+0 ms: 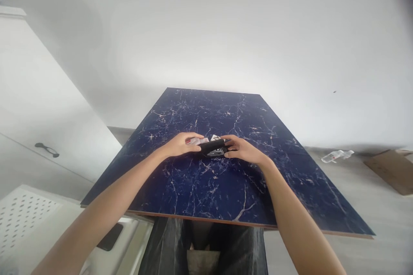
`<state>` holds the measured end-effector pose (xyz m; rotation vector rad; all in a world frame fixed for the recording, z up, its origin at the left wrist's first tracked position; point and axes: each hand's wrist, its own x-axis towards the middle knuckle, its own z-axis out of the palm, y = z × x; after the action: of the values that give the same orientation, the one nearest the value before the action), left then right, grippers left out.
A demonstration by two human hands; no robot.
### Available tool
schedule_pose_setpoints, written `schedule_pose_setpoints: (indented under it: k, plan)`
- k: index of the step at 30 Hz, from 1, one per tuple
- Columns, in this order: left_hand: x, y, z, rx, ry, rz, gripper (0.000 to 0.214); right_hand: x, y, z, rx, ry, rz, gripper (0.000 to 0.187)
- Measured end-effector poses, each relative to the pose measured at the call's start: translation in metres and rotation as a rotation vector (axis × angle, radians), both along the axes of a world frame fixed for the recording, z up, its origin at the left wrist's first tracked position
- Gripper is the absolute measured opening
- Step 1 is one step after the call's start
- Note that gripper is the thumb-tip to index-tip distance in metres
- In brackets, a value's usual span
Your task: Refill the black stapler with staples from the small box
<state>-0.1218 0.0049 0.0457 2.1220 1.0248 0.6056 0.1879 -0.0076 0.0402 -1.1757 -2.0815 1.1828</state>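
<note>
Both my hands meet at the middle of a dark blue marbled tabletop. My left hand is closed, pinching a small pale card or packet with a red mark against a small black wallet-like object. My right hand grips the right end of that black object, fingers curled round it. The black object rests just above or on the table; I cannot tell which. A small white piece shows behind it.
A white cabinet with a dark handle stands to the left. A white perforated surface and a dark phone-like slab lie at lower left. On the floor at right are a clear plastic bottle and a cardboard piece.
</note>
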Motion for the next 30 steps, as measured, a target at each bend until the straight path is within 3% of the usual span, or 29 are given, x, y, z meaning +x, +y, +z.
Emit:
schedule_pose_setpoints:
  k: [3, 7, 12, 15, 21, 23, 26, 30]
  plan:
    - [-0.024, -0.005, 0.002, -0.003, -0.027, 0.078, 0.047, -0.008, -0.001, -0.003, 0.147, -0.095, -0.020, 0.060]
    - [-0.042, -0.016, 0.006, -0.053, 0.101, -0.004, 0.048, -0.009, -0.001, -0.003, 0.221, -0.215, -0.045, 0.061]
    - [-0.027, -0.020, 0.001, 0.166, 0.179, 0.076, 0.051, -0.006, -0.004, -0.003, 0.241, -0.273, -0.069, 0.078]
    - [-0.018, -0.013, -0.009, 0.172, 0.184, 0.123, 0.045, -0.009, -0.006, -0.005, 0.308, -0.255, -0.035, 0.084]
    - [-0.035, -0.006, -0.014, 0.248, 0.085, 0.366, 0.035, -0.010, -0.006, -0.005, 0.299, -0.240, -0.021, 0.075]
    - [-0.033, -0.009, -0.012, 0.288, 0.098, 0.346, 0.039, -0.009, -0.005, -0.005, 0.289, -0.249, -0.034, 0.077]
    - [-0.022, -0.013, -0.010, 0.301, 0.200, 0.189, 0.043, -0.010, -0.006, -0.005, 0.300, -0.258, -0.035, 0.080]
    - [-0.025, -0.011, -0.010, 0.333, 0.277, 0.266, 0.046, -0.012, -0.010, -0.004, 0.295, -0.275, -0.057, 0.079]
